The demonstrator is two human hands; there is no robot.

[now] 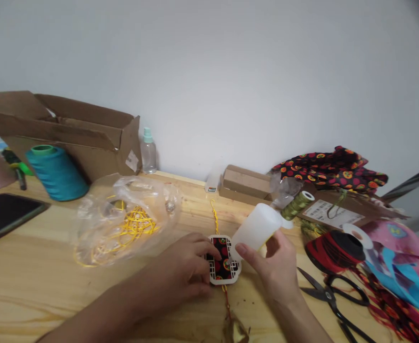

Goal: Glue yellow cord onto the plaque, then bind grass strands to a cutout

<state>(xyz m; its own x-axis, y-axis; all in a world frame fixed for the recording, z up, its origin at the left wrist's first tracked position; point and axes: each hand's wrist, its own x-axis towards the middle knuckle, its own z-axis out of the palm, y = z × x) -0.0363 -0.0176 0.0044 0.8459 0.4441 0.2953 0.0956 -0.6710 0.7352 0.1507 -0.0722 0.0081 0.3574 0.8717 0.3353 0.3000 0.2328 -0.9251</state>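
My left hand (184, 271) presses its fingers on a small white lattice frame (224, 267) with black, red-dotted fabric in it, lying on the wooden table (34, 267). A yellow cord (214, 216) runs from the frame's top, a reddish tassel (231, 319) from its bottom. My right hand (274, 267) is closed round a white plastic bottle (257, 228), tilted with its lower end over the frame's right edge.
A clear plastic bag (124, 219) with yellow cord lies left. Behind are a teal thread cone (55, 172), an open cardboard box (74, 128), a small spray bottle (148, 151), a small brown box (247, 183). Scissors (334, 297), ribbon and patterned fabric (331, 169) lie right.
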